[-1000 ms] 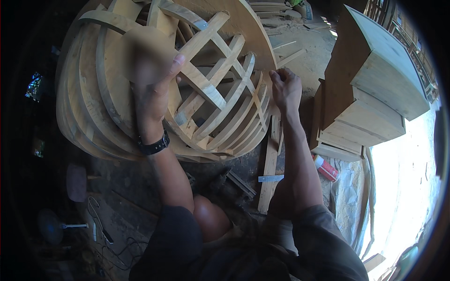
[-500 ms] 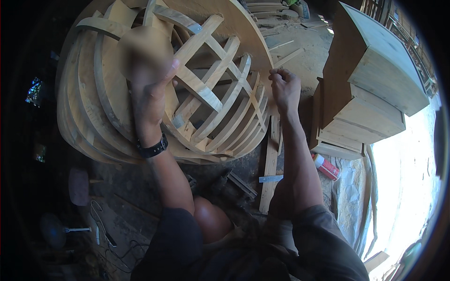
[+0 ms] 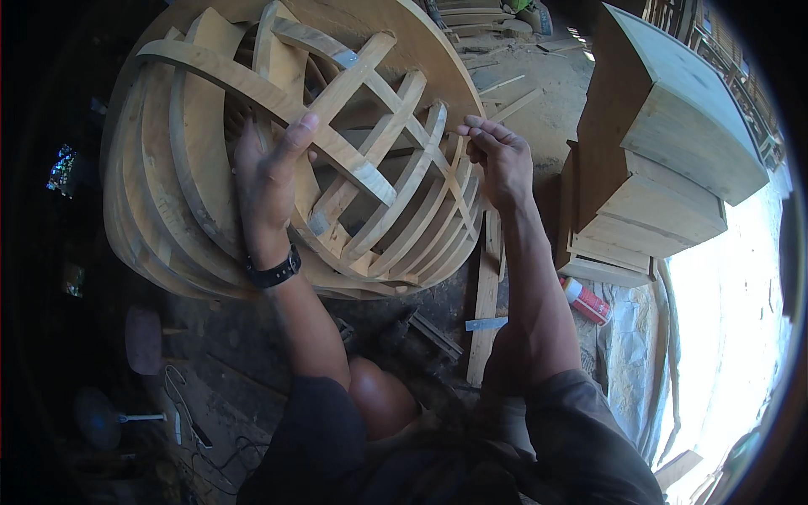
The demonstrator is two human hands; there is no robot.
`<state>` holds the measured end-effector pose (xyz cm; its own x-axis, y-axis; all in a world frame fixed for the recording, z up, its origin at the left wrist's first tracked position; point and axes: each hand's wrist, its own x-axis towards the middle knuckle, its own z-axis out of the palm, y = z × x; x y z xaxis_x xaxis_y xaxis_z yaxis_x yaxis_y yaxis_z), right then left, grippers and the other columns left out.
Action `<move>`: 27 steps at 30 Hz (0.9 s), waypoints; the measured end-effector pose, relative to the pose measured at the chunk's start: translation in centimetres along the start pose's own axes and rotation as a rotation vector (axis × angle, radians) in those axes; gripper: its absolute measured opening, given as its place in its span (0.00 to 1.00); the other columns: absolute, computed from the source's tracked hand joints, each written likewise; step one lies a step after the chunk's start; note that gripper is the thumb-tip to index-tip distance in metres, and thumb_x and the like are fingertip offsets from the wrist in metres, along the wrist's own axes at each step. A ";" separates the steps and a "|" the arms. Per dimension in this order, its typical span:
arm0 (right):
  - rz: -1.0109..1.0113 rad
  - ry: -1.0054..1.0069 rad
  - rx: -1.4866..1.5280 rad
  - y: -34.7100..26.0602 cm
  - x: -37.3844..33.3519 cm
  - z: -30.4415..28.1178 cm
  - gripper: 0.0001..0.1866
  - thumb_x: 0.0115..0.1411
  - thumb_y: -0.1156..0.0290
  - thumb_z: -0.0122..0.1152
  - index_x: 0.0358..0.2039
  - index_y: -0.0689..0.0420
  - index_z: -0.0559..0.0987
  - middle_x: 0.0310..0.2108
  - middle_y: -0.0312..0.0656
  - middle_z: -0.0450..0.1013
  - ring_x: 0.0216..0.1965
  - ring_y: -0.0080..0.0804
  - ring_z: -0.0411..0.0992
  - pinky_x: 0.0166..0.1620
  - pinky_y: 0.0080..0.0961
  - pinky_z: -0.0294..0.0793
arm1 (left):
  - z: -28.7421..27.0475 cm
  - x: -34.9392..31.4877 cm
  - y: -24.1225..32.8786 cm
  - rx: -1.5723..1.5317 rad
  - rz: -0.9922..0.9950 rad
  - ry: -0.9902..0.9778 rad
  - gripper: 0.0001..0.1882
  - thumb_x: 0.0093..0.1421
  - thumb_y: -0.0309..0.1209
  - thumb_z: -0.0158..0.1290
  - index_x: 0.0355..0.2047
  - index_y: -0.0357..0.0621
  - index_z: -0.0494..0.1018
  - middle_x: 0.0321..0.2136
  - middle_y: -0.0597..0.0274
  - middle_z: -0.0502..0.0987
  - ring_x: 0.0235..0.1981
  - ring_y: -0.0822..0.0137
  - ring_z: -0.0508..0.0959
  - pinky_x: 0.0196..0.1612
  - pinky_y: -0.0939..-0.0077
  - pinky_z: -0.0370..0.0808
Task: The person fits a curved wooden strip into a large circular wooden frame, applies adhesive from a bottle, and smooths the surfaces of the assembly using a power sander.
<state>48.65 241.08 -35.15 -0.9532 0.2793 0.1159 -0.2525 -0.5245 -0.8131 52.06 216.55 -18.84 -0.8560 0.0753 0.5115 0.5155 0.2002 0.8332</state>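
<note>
A large rounded wooden frame (image 3: 189,156) of curved ribs and crossing slats stands before me. My left hand (image 3: 271,181), with a black watch at the wrist, grips a long curved wooden slat (image 3: 227,74) that crosses the frame's opening. Its thumb lies against the slat, while the other fingers are partly hidden behind the wood. Just off the frame's right rim, my right hand (image 3: 501,160) is closed with thumb and fingertips pinched together. Whatever may be in that pinch is too small to make out.
Stacked pale wooden cabinet pieces (image 3: 665,160) stand at the right. A red-and-white bottle (image 3: 587,301) lies below them. A long board (image 3: 486,295) with a metal strip across it lies between my right arm and a dark metal tool (image 3: 429,335). Cords (image 3: 223,459) trail at the lower left.
My right hand has shifted slightly left, toward the frame's rim, still pinched. The left hand stays in place, and the slat beside it, blurred before, now shows clearly.
</note>
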 end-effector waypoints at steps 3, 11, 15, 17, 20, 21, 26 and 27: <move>0.010 -0.023 0.059 -0.1 -0.1 0.1 0.13 0.64 0.77 0.58 0.48 0.66 0.78 0.37 0.43 0.81 0.26 0.22 0.70 0.33 0.18 0.70 | -0.1 0.0 0.0 0.004 0.010 -0.002 0.26 0.55 0.43 0.63 0.44 0.36 0.71 0.32 0.63 0.75 0.31 0.74 0.73 0.36 0.78 0.70; -0.018 -0.015 0.103 -0.6 -0.4 0.5 0.14 0.62 0.74 0.63 0.47 0.66 0.79 0.35 0.42 0.81 0.25 0.20 0.70 0.32 0.18 0.70 | -0.2 0.0 0.0 -0.003 0.004 -0.013 0.28 0.55 0.42 0.63 0.48 0.35 0.70 0.36 0.60 0.76 0.34 0.71 0.74 0.39 0.76 0.71; -0.045 0.000 0.121 -1.2 -0.8 0.9 0.15 0.62 0.74 0.63 0.47 0.66 0.79 0.34 0.42 0.81 0.26 0.21 0.70 0.32 0.18 0.70 | 0.2 0.1 -0.3 -0.007 0.060 0.051 0.37 0.53 0.41 0.65 0.56 0.30 0.64 0.46 0.52 0.74 0.47 0.63 0.74 0.53 0.70 0.70; -0.068 0.008 0.140 -1.2 -0.9 1.2 0.15 0.62 0.73 0.63 0.48 0.67 0.79 0.33 0.42 0.80 0.26 0.21 0.70 0.31 0.18 0.69 | 0.4 0.1 -0.7 0.093 0.188 0.138 0.42 0.53 0.41 0.65 0.60 0.29 0.59 0.51 0.49 0.72 0.52 0.60 0.72 0.58 0.67 0.66; -0.137 -0.007 0.163 -1.6 -1.0 1.3 0.14 0.63 0.73 0.62 0.47 0.67 0.79 0.32 0.43 0.80 0.26 0.21 0.69 0.32 0.18 0.68 | -0.4 0.8 -1.5 0.235 0.297 0.168 0.35 0.52 0.39 0.65 0.53 0.27 0.66 0.47 0.47 0.73 0.49 0.55 0.74 0.55 0.64 0.68; -0.144 0.010 0.155 -1.8 -1.2 1.3 0.13 0.63 0.71 0.63 0.45 0.67 0.80 0.31 0.43 0.79 0.25 0.21 0.68 0.32 0.18 0.67 | -0.6 0.7 -1.8 0.277 0.298 0.167 0.32 0.52 0.39 0.65 0.50 0.28 0.68 0.45 0.47 0.74 0.47 0.54 0.74 0.54 0.63 0.69; -0.165 0.000 0.088 -1.9 -1.0 0.7 0.10 0.67 0.67 0.59 0.34 0.61 0.80 0.30 0.42 0.78 0.23 0.20 0.68 0.29 0.19 0.65 | -0.2 -0.7 0.2 0.316 0.270 0.236 0.22 0.52 0.33 0.60 0.42 0.29 0.71 0.40 0.46 0.74 0.42 0.52 0.75 0.49 0.60 0.71; -0.172 -0.004 0.104 -1.6 -0.9 0.5 0.09 0.66 0.69 0.60 0.34 0.62 0.80 0.30 0.42 0.78 0.24 0.20 0.67 0.31 0.18 0.65 | 0.1 -1.3 0.6 0.265 0.289 0.258 0.21 0.51 0.30 0.58 0.43 0.29 0.71 0.40 0.47 0.73 0.43 0.52 0.75 0.48 0.60 0.71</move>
<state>49.81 241.29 -33.69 -0.8953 0.3685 0.2502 -0.4269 -0.5498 -0.7180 53.51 216.70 -19.02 -0.6234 -0.0735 0.7784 0.6749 0.4520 0.5832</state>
